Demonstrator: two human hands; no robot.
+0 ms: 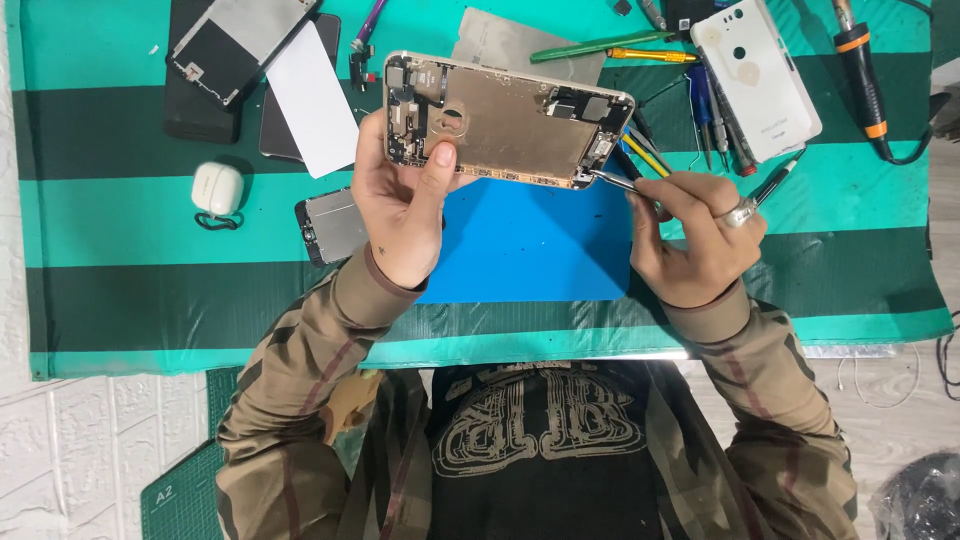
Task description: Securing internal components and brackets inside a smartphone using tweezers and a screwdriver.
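Note:
My left hand (405, 205) holds an opened phone body (510, 120), gold-coloured inside, tilted up above a blue mat (530, 245). Its thumb presses on the lower edge of the phone. My right hand (695, 235) grips metal tweezers (622, 182), whose tips touch the lower right corner of the phone body. A ring sits on one finger of that hand.
A white phone back cover (757, 75) lies at the upper right beside several screwdrivers (715, 125) and a soldering iron (862, 75). At the upper left lie a dark phone part (240, 45), a white card (310, 95), a white earbud case (217, 188) and a small grey phone (335, 228).

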